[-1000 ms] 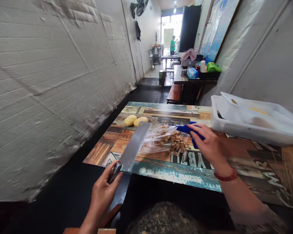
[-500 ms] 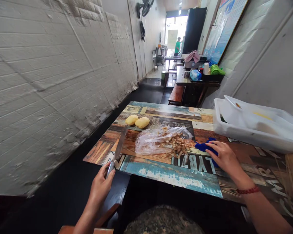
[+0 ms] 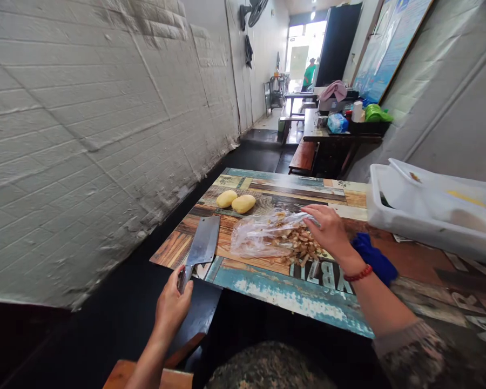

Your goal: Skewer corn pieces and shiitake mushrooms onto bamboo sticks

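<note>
My left hand [image 3: 174, 297] is closed around the handle of a cleaver [image 3: 204, 240], whose broad blade lies nearly flat over the table's left front corner. My right hand [image 3: 328, 227] pinches the upper edge of a clear plastic bag [image 3: 253, 237]. Brown peelings [image 3: 303, 246] are heaped on the bag's right part, just below that hand. Behind the bag, two peeled potatoes [image 3: 243, 203] rest side by side. A crumpled blue cloth [image 3: 375, 256] lies to the right of my right wrist.
The table [image 3: 275, 283] has a patterned wood-look top. A white plastic tub [image 3: 429, 216] with a tilted lid stands at its right. Farther off are a bench [image 3: 302, 155], another table with items on it, and a person in green [image 3: 309, 74].
My right hand has left the blue cloth and moved left to the bag's edge. My left hand has turned the cleaver from edge-on so its broad side shows.
</note>
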Tool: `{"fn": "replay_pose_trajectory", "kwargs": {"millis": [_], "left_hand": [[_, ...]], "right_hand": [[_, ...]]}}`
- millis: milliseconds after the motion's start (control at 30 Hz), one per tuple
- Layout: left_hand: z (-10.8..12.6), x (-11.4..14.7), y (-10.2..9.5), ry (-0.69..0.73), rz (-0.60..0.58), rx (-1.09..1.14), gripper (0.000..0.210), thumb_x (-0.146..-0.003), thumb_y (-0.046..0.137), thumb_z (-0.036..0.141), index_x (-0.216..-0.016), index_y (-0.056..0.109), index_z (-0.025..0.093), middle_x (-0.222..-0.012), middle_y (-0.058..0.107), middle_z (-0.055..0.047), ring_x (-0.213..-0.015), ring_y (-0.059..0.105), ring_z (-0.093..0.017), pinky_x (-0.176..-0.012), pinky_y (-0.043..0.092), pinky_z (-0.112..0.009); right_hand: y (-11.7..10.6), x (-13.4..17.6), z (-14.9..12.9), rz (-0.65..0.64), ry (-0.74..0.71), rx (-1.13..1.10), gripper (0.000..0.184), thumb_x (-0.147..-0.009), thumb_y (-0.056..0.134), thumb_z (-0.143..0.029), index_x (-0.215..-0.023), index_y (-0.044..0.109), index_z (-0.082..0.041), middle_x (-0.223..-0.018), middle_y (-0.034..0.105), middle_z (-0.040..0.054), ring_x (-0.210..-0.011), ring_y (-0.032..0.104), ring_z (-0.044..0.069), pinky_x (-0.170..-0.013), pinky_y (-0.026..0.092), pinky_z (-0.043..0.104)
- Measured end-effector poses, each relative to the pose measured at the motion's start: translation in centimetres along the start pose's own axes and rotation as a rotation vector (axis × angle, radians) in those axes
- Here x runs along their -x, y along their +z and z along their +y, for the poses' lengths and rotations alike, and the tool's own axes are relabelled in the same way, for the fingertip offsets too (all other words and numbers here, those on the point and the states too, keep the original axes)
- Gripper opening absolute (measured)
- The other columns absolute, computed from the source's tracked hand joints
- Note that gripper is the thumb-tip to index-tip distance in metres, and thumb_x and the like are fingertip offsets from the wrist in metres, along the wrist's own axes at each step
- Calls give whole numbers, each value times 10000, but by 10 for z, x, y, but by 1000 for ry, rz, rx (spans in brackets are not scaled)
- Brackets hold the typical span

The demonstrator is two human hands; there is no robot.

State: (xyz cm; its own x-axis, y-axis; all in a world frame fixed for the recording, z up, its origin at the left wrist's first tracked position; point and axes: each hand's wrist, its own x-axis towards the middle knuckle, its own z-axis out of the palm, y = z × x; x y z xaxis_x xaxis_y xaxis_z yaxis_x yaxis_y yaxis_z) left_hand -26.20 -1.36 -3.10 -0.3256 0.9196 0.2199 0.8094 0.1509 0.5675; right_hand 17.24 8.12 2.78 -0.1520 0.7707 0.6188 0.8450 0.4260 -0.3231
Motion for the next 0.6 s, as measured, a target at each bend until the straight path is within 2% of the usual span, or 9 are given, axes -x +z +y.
{"fn": "replay_pose_trajectory", "kwargs": {"millis": [100,200,267,367,433,500,600], "left_hand": [[8,-5,-3,48,-19,-72,477,-828,469,389,-1227,575,150,-1136,687,-158,-1042,671,-294,-888,533,-401],[25,-5,-12,122,-11,-264,487,-884,428,411,-1246,576,122,-1165,624,-204,-1076,632,-340,-880,523,-468],[37,-6,-18,183,74,-352,488,-905,430,435,-1249,579,123,-1191,582,-219,-1109,595,-369,-870,515,-505],[57,-14,-19,369,194,-245,443,-903,484,425,-1230,575,142,-1158,589,-186,-1141,557,-348,-956,472,-509],[74,-23,-12,483,175,-133,400,-903,510,390,-1230,560,166,-1095,608,-143,-1086,574,-308,-981,456,-485],[97,-32,2,537,125,-60,389,-902,526,374,-1239,544,180,-1083,600,-121,-1040,583,-283,-949,473,-457],[136,-45,28,637,81,41,387,-904,541,348,-1253,533,181,-1143,582,-130,-1101,560,-276,-973,464,-447]], "right_hand": [[19,-19,-2,-58,0,-14,266,-937,551,-264,-1154,691,-197,-1199,694,106,-1130,589,278,-966,462,439],[36,-27,3,-125,29,17,287,-936,564,-254,-1194,668,-188,-1234,683,118,-1137,586,277,-956,456,414],[44,-24,8,-158,68,53,326,-935,577,-280,-1237,642,-176,-1217,685,133,-1113,591,273,-943,448,397],[51,-13,13,-201,136,105,394,-897,638,-331,-1262,630,-183,-1082,711,127,-1009,604,269,-886,445,374],[53,-5,15,-221,158,86,316,-874,656,-306,-1173,685,-209,-974,708,101,-934,603,259,-836,441,356],[52,-1,16,-208,170,24,172,-871,627,-235,-1002,739,-226,-907,691,79,-891,599,244,-803,436,337],[48,-1,17,-136,179,-59,193,-857,558,-132,-842,727,-224,-859,663,59,-881,598,224,-797,435,317]]}}
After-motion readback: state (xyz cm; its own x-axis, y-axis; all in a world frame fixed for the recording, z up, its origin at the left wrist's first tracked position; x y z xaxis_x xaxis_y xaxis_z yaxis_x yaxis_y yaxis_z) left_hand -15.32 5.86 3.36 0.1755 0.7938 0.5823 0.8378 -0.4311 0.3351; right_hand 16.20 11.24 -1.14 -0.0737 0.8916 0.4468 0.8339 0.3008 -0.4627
